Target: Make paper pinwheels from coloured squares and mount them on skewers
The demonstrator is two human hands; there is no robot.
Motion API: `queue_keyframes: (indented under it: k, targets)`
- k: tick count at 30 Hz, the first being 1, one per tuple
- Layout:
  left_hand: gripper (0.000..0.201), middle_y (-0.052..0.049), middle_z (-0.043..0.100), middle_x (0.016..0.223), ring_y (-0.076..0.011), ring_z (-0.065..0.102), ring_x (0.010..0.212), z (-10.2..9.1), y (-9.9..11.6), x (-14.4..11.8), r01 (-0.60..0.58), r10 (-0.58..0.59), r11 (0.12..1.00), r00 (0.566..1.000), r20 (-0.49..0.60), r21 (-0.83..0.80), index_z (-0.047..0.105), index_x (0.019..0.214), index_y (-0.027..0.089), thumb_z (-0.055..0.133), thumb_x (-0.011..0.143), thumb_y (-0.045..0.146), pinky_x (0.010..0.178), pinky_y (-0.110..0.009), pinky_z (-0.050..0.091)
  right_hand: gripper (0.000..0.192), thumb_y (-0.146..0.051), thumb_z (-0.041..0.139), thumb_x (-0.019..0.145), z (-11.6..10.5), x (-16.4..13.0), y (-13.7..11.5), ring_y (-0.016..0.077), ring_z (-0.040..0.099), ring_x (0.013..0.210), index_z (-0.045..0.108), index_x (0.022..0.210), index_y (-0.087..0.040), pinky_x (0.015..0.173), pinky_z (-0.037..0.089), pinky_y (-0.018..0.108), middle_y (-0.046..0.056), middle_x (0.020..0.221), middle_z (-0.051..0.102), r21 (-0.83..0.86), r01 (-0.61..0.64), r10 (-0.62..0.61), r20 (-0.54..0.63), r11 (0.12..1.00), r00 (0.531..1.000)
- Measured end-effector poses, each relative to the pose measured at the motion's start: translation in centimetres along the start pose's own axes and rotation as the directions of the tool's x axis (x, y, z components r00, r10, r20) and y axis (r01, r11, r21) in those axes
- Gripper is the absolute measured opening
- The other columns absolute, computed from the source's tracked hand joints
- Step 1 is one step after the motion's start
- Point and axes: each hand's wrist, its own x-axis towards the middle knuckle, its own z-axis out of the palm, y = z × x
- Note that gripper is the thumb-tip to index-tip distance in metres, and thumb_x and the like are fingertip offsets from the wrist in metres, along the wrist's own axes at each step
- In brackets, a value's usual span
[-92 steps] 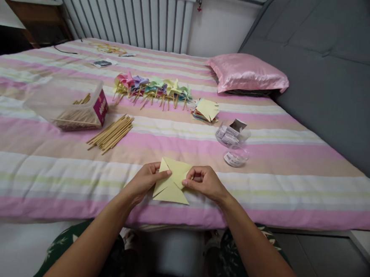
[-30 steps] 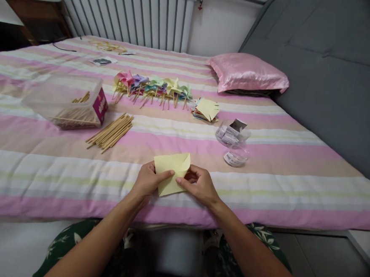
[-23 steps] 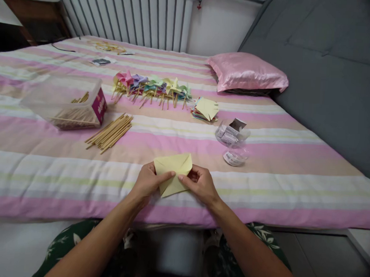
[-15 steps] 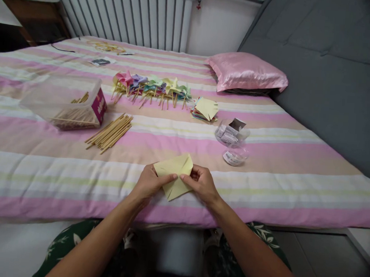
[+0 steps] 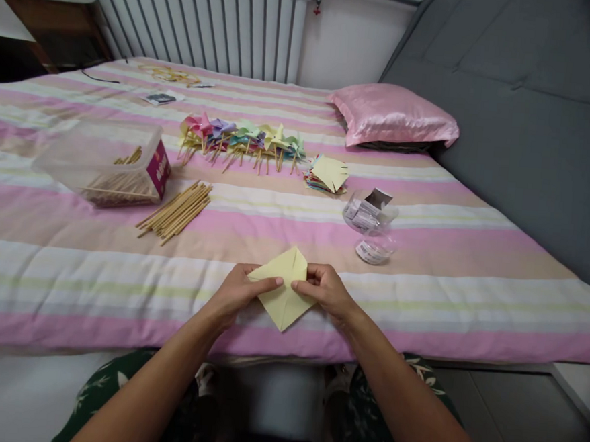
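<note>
A pale yellow paper square (image 5: 285, 291) with folded-in flaps rests on the near edge of the striped bed (image 5: 69, 272), turned like a diamond. My left hand (image 5: 237, 293) pinches its left side, thumb lying across the paper toward the centre. My right hand (image 5: 326, 292) pinches the right side, fingertips meeting the left thumb near the middle. A bundle of wooden sticks (image 5: 177, 211) lies further back on the left.
A clear plastic box of sticks (image 5: 102, 162) sits at left. A row of finished coloured pinwheels (image 5: 240, 140) lies mid-bed, with a stack of cut paper squares (image 5: 327, 175) beside it. A small clear jar and lid (image 5: 370, 219) are to the right. Pink pillow (image 5: 393, 117) behind.
Both hands have turned the yellow paper between them, from a flat-sided shape with loose triangular flaps to a diamond pointing up and down. The hands stayed at the same spot.
</note>
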Motion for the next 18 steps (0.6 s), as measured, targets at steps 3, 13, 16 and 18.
queue_keyframes:
  k: [3, 13, 16, 18]
  targets:
    - [0.032, -0.009, 0.07, 0.072, -0.0197, 0.062, 0.062, 0.2, -0.13, 0.12, 0.015, -0.014, 0.999, 0.999, -0.038, 0.039, 0.069, 0.076, 0.01, 0.079, 0.054, 0.031, 0.057, -0.027, 0.045, 0.025, -0.033, 0.07, 0.064, -0.02, 0.11, 0.2, 0.0159, 0.06, 0.066, 0.065, 0.079, -0.014, 0.058, 0.045, 0.025, 0.004, 0.076, 0.067, -0.03, 0.011, -0.011, 0.005, 0.999, 1.0]
    - [0.029, -0.008, 0.07, 0.071, -0.0189, 0.061, 0.061, 0.2, -0.59, 0.42, 0.004, -0.001, 0.999, 0.997, -0.077, 0.044, 0.069, 0.073, 0.011, 0.081, 0.051, 0.027, 0.056, -0.027, 0.045, 0.026, -0.033, 0.07, 0.064, 0.04, 0.25, 0.43, 0.0161, 0.06, 0.065, 0.067, 0.082, -0.015, 0.057, 0.045, 0.025, 0.004, 0.077, 0.068, -0.064, 0.037, -0.037, 0.001, 0.997, 0.999]
    - [0.027, -0.007, 0.069, 0.07, -0.0166, 0.06, 0.06, -0.17, -0.14, 0.2, -0.001, 0.001, 1.0, 1.0, -0.005, -0.016, 0.07, 0.074, 0.011, 0.078, 0.058, 0.032, 0.056, -0.024, 0.043, 0.022, -0.032, 0.069, 0.065, -0.04, 0.24, 0.29, 0.0166, 0.061, 0.066, 0.066, 0.079, -0.015, 0.058, 0.046, 0.025, 0.004, 0.077, 0.068, -0.063, 0.038, -0.038, -0.001, 0.997, 0.999]
    - [0.025, -0.005, 0.068, 0.066, -0.0136, 0.058, 0.058, -0.48, 0.3, -0.04, -0.01, 0.013, 0.998, 0.999, 0.053, -0.057, 0.07, 0.071, 0.012, 0.073, 0.065, 0.036, 0.055, -0.022, 0.041, 0.021, -0.03, 0.068, 0.065, -0.11, 0.23, 0.21, 0.0167, 0.061, 0.066, 0.066, 0.078, -0.014, 0.059, 0.046, 0.026, 0.003, 0.076, 0.067, -0.074, 0.037, -0.037, 0.002, 0.997, 0.999]
